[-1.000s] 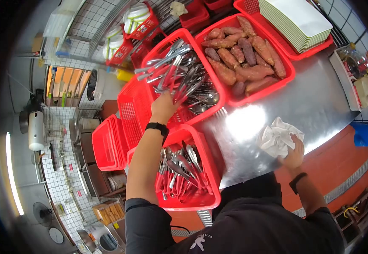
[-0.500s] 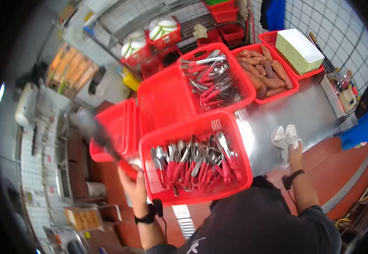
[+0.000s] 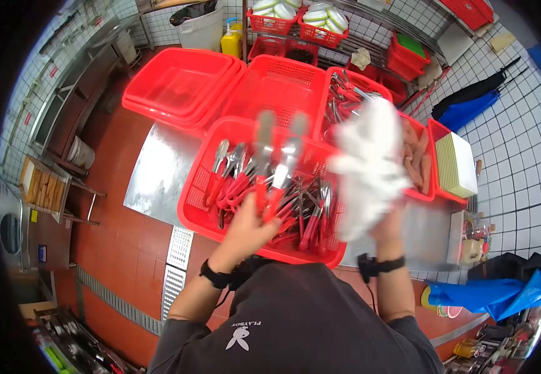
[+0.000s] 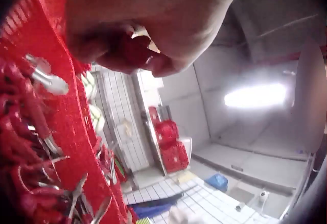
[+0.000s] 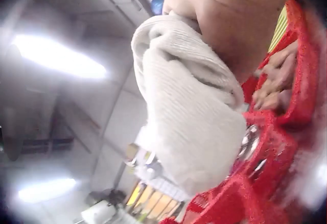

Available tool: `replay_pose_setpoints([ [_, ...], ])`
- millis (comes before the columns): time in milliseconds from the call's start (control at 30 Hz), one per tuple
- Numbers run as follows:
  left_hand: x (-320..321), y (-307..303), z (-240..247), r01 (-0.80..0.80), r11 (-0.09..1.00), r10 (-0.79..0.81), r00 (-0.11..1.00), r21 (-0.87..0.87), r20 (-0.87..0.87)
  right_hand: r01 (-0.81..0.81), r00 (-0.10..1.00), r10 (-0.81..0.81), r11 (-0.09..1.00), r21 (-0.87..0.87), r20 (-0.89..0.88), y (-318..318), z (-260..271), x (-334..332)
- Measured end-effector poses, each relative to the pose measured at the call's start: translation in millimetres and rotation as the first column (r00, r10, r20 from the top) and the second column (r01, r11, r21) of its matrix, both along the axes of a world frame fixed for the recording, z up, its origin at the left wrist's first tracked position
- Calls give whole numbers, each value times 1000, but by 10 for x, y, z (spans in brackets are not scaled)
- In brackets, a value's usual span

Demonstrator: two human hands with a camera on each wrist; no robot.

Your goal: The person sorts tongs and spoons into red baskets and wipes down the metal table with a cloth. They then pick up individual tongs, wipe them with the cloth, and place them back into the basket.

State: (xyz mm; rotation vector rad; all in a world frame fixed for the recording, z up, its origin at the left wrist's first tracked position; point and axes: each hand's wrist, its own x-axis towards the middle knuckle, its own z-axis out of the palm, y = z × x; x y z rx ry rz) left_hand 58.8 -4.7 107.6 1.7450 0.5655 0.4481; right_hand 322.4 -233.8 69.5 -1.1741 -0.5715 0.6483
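In the head view my left hand [image 3: 245, 234] grips red-handled metal tongs [image 3: 283, 168], blurred, their metal ends pointing away from me above a red basket [image 3: 189, 215] of similar tongs. The left wrist view has that hand [image 4: 158, 14] curled round a red handle [image 4: 137, 53], beside the basket wall [image 4: 61, 106]. A crumpled white cloth [image 3: 373, 162] is held in my right hand [image 3: 390, 227], right of the tongs and apart from them. In the right wrist view the cloth [image 5: 189, 106] hangs from the right hand [image 5: 230, 22], fingertips hidden.
Stacked red trays [image 3: 139, 103] and an empty red basket [image 3: 283, 65] stand behind. To the right are a basket of cutlery [image 3: 339, 81], sweet potatoes [image 3: 417, 159] and stacked pale trays [image 3: 463, 162]. Bare metal tabletop [image 3: 161, 168] shows at left.
The head view has turned. My left hand has come from the basket's left side to over it with the tongs; my right hand has lifted the cloth from the metal table towards them.
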Motion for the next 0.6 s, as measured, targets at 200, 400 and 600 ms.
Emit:
replay_pose_setpoints([
  [200, 238, -327, -75, 310, 947, -253, 880, 84, -401, -145, 936, 113, 987, -73, -335, 884, 91, -984],
  [400, 244, -434, -72, 405, 910, -411, 848, -90, -335, -48, 933, 68, 997, 66, -352, 599, 166, -913],
  [600, 337, -488, 142, 573, 799, -601, 754, -182, -265, 138, 911, -79, 984, 117, -405, 264, 53, -754],
])
